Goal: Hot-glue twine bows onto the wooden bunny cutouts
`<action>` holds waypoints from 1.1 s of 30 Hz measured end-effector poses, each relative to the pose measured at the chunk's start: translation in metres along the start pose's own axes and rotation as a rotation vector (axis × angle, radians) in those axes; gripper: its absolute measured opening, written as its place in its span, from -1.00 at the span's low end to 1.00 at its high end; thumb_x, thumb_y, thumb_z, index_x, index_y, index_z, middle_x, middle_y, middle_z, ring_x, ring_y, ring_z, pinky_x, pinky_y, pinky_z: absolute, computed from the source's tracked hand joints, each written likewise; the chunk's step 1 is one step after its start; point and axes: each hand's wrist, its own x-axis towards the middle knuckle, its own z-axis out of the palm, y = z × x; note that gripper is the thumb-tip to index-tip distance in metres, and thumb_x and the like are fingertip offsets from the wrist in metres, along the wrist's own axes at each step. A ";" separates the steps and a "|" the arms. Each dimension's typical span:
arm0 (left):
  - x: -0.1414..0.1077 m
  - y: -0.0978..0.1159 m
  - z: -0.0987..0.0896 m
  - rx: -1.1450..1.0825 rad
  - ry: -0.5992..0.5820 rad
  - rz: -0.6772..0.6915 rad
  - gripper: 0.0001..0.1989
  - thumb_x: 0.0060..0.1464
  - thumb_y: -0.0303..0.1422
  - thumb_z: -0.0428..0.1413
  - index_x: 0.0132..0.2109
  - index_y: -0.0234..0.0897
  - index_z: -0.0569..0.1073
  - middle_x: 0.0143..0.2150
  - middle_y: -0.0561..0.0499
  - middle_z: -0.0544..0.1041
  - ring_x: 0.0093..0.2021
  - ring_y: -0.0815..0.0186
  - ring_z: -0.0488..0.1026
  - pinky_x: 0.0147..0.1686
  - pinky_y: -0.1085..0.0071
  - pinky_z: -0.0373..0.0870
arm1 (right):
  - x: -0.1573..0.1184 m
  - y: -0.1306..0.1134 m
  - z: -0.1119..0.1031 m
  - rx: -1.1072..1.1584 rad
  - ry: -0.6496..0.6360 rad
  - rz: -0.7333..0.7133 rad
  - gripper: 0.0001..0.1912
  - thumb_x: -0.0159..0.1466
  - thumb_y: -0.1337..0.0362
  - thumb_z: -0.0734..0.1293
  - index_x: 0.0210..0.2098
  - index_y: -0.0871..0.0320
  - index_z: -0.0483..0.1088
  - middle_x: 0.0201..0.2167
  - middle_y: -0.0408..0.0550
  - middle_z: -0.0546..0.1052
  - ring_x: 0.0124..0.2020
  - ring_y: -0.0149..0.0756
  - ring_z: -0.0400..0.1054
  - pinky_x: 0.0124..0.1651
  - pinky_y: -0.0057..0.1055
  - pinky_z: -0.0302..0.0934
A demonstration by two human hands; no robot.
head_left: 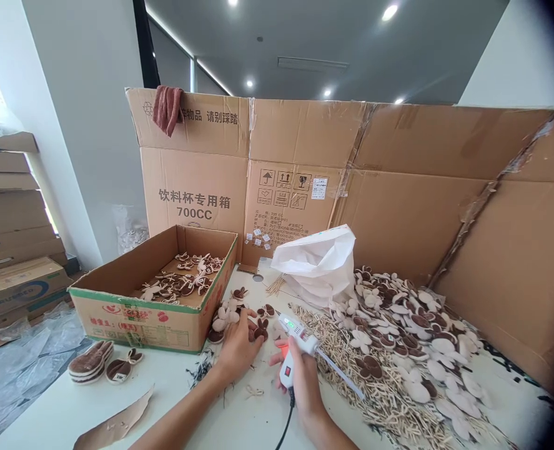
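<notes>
My left hand (237,344) bends over a small pile of fabric cutouts. Its thumb and fingers close about a brown rounded-lobed cutout (260,329). Next to them lie pale cutouts (225,317) and another brown cutout (266,310). In my right hand (302,375) is a white hot glue gun (295,331), its nozzle pointing up and left toward the left hand. A white glue stick (340,373) sticks out of its back, and a black cord (286,426) hangs from the handle. A loose cord bow (254,392) lies on the table between the forearms.
An open carton (136,325) at left holds several corded brown-and-white pieces. At right spread short beige cords (380,400) and a heap of cutouts (412,312). A white bag (314,262) stands behind. Stacked brown pieces (89,362) and torn cardboard (115,422) lie front left. Cardboard walls (398,219) enclose the back.
</notes>
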 end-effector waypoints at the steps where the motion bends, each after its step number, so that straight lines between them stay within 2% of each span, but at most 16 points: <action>1: 0.001 -0.001 0.001 -0.036 0.008 -0.014 -0.59 0.10 -0.33 0.16 0.09 -0.19 0.29 -0.25 0.03 0.54 -0.29 0.21 0.46 -0.22 0.33 0.29 | 0.000 0.000 0.000 -0.010 0.001 0.006 -0.38 0.25 -0.30 0.27 -0.18 0.18 0.43 -0.51 -0.04 0.56 -0.74 -0.32 0.31 -0.68 -0.44 0.02; 6: 0.007 -0.004 0.004 -0.242 0.053 -0.087 -0.68 0.08 -0.24 0.21 -0.05 -0.24 0.40 -0.26 0.00 0.58 -0.39 0.28 0.48 -0.30 0.36 0.37 | 0.000 -0.001 0.001 -0.028 0.020 -0.030 -0.46 0.14 -0.23 0.43 -0.26 0.15 0.41 -0.55 -0.09 0.53 -0.75 -0.38 0.25 -0.68 -0.44 0.08; 9: 0.011 -0.007 0.005 -0.435 0.088 -0.180 -0.63 0.03 -0.17 0.27 -0.09 -0.28 0.44 -0.19 -0.08 0.60 -0.35 0.25 0.54 -0.32 0.37 0.44 | 0.000 0.001 0.002 -0.035 -0.013 -0.053 -0.49 0.07 -0.15 0.52 -0.31 0.12 0.37 -0.56 -0.14 0.52 -0.76 -0.41 0.23 -0.69 -0.46 0.08; 12: 0.014 -0.008 0.005 -0.528 0.104 -0.222 -0.56 0.03 -0.13 0.27 -0.04 -0.32 0.44 -0.13 -0.18 0.62 -0.28 0.19 0.60 -0.30 0.33 0.52 | 0.001 0.006 0.001 -0.039 -0.051 -0.057 -0.51 0.07 -0.14 0.51 -0.34 0.12 0.35 -0.59 -0.18 0.48 -0.77 -0.43 0.20 -0.71 -0.47 0.06; 21: 0.012 0.003 -0.003 -0.559 0.091 -0.211 -0.54 0.02 -0.18 0.27 0.02 -0.36 0.50 -0.17 -0.20 0.67 -0.18 0.09 0.64 -0.17 0.23 0.56 | 0.002 0.011 0.000 -0.060 -0.085 -0.021 -0.51 0.09 -0.17 0.48 -0.42 0.13 0.37 -0.70 -0.26 0.34 -0.76 -0.42 0.13 -0.73 -0.46 0.09; 27: 0.005 0.016 -0.007 -0.507 0.054 -0.142 -0.56 0.08 -0.16 0.23 0.04 -0.32 0.52 -0.12 -0.17 0.66 -0.16 0.11 0.63 -0.18 0.26 0.55 | 0.003 0.010 0.000 -0.096 -0.098 0.011 -0.50 0.08 -0.19 0.47 -0.45 0.14 0.39 -0.73 -0.22 0.33 -0.74 -0.38 0.12 -0.74 -0.44 0.10; 33: -0.001 0.029 -0.009 -0.493 0.082 -0.131 -0.59 0.09 -0.14 0.22 0.00 -0.30 0.54 -0.16 -0.13 0.66 -0.18 0.13 0.62 -0.18 0.27 0.55 | -0.002 0.007 0.000 -0.105 -0.057 0.020 -0.58 0.14 -0.12 0.43 -0.45 0.11 0.36 -0.72 -0.24 0.31 -0.73 -0.41 0.13 -0.72 -0.48 0.10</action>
